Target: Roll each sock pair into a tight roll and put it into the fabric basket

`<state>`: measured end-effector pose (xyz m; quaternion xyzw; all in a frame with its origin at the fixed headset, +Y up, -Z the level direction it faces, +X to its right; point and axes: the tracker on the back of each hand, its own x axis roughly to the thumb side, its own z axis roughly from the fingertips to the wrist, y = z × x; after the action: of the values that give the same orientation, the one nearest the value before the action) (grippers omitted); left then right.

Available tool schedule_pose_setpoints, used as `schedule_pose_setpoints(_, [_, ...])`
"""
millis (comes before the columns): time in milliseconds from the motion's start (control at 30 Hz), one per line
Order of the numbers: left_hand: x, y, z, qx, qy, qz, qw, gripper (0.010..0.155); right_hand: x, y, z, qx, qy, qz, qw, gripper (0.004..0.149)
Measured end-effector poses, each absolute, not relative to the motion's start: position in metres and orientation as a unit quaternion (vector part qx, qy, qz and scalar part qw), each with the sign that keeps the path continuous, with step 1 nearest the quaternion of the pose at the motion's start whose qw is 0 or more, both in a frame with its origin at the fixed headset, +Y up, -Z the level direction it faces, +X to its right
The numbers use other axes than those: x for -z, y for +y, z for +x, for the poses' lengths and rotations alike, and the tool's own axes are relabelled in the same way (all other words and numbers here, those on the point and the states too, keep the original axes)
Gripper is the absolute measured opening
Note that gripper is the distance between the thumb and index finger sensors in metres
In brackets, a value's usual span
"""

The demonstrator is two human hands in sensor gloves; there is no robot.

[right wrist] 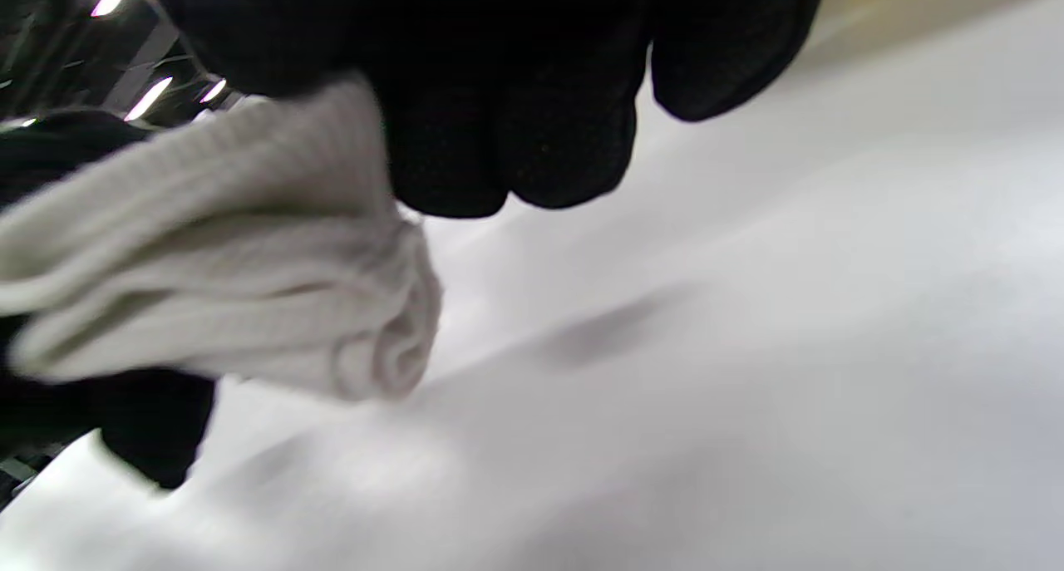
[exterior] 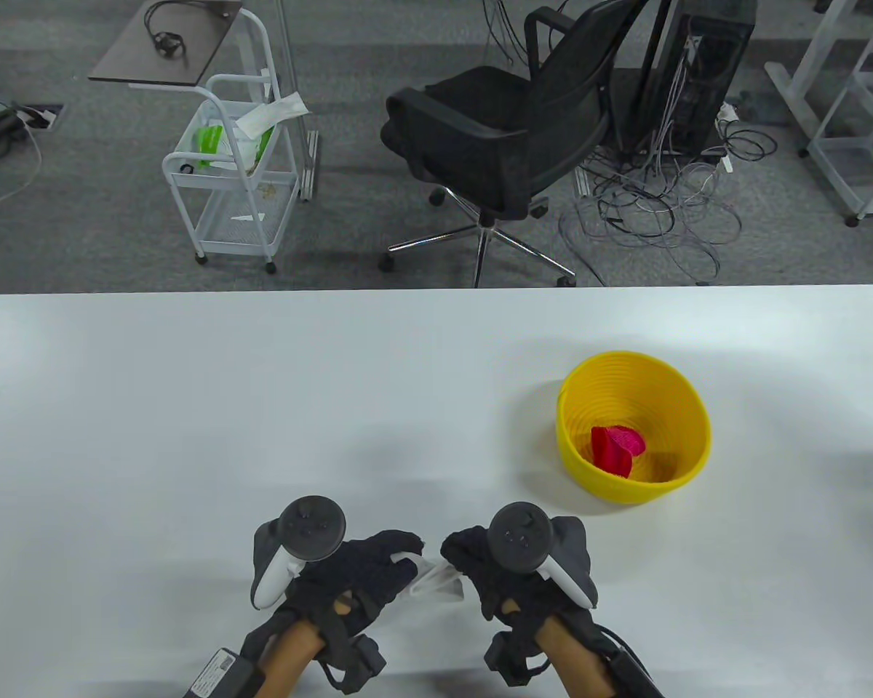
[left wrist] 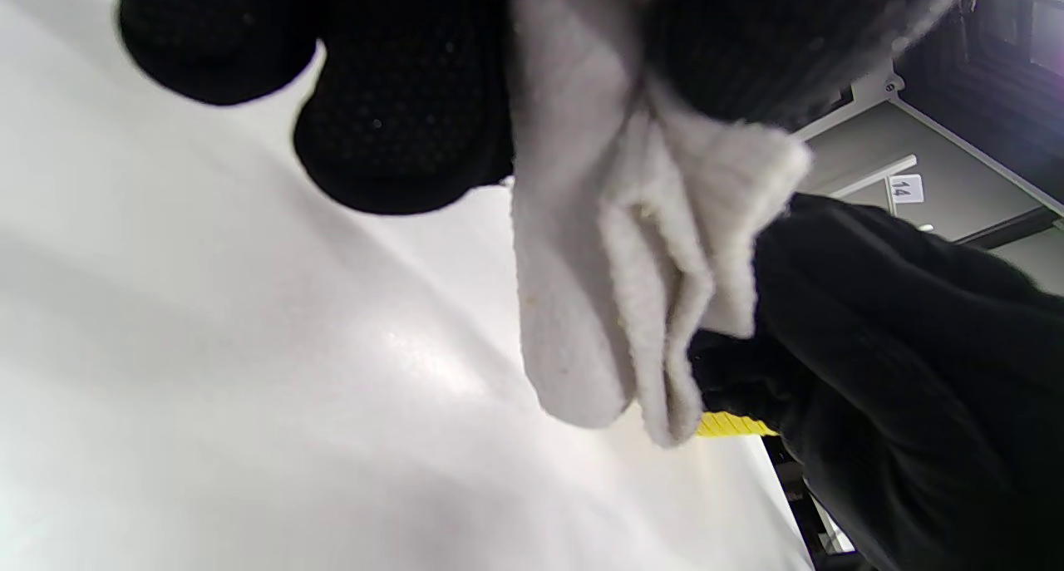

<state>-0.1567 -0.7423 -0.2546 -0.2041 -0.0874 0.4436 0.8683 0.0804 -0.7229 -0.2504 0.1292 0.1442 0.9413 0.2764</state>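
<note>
While left hand (exterior: 356, 574) and right hand (exterior: 491, 563) meet near table (exterior: 189, 407) front edge, both pinch white sock pair (exterior: 431, 579), held between them just above tabletop; red sock roll (exterior: 615, 448) lies inside yellow basket (exterior: 629, 487) to right.

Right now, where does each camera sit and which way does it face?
Table view: above, looking down at the table and basket; shows the left hand and right hand.
Left wrist view: low on that wrist, facing the right hand past the white socks; fingers on top.
Right wrist view: low, facing the left hand; fingers on top.
All share the socks.
</note>
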Motion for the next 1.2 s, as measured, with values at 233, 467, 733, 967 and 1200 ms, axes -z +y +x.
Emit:
schedule_pose_setpoints(233, [0.254, -0.742, -0.156, -0.446, -0.09, -0.207, 0.866, 0.053, 0.24, -0.716, 0.067, -0.956, 0.114, 0.169, 0.211, 0.051])
schedule_pose_setpoints(467, [0.253, -0.741, -0.151, -0.436, -0.112, -0.211, 0.868, 0.05, 0.241, -0.714, 0.07, -0.967, 0.063, 0.109, 0.223, 0.042])
schedule_pose_setpoints(733, [0.254, -0.742, -0.153, -0.445, -0.111, -0.204, 0.865, 0.05, 0.246, -0.727, 0.072, -0.942, 0.16, 0.124, 0.268, 0.056])
schedule_pose_setpoints(967, [0.254, -0.732, -0.159, -0.496, -0.118, -0.16, 0.845, 0.048, 0.251, -0.746, 0.075, -0.865, 0.3, 0.147, 0.375, 0.067])
schedule_pose_setpoints(1200, [0.253, -0.738, -0.158, -0.5, -0.117, -0.156, 0.843, 0.055, 0.251, -0.74, 0.076, -0.873, 0.271, 0.114, 0.39, 0.058])
